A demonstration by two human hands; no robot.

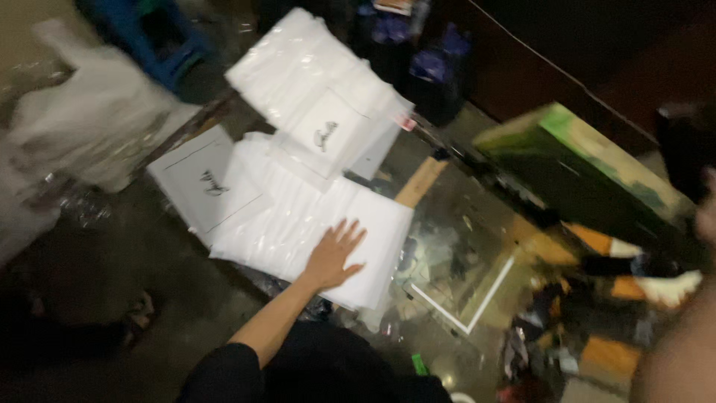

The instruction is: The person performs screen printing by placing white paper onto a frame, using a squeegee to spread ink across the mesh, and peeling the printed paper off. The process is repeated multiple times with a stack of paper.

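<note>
While the white plastic-wrapped packet (298,224) lies flat on the glass table (462,246), the left hand (333,256) presses on it with fingers spread, grasping nothing. Smoothing seems in hand; lifting next would need an edge grip. The right hand is out of view.

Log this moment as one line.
left hand: flat, fingers spread on white plastic-wrapped stack | right hand: blurred at frame edge, hold unclear | nearby: second white stack, green box
</note>
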